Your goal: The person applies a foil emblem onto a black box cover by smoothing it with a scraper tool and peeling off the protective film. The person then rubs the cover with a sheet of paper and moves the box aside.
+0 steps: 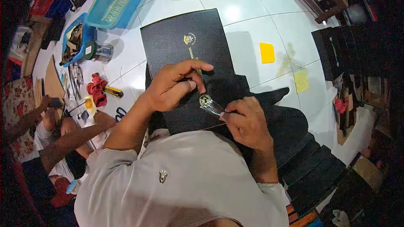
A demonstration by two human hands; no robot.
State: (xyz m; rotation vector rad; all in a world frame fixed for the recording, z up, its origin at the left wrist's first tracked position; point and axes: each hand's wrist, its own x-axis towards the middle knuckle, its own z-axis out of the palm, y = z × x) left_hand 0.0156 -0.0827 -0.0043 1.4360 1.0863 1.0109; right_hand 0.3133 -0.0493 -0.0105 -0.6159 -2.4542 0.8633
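Observation:
A black folder (168,37) with a gold round emblem and gold lettering lies across the lap. Over its middle is my left hand (179,84), fingers apart and partly curled, with nothing seen in it. My right hand (246,122), at the folder's lower right, pinches a clear plastic strip (213,108). The strip's far end reaches left over the folder, beside a small round gold emblem (205,100). Whether that emblem is on the strip or on the folder I cannot tell.
Blue containers (90,16), a dark-lidded jar (103,52), a red cloth (97,90) and a yellow cutter (113,91) are at the left, near another person's arms (80,138). A yellow card (267,53) lies on the tiles. Black pieces (311,164) are stacked at the right.

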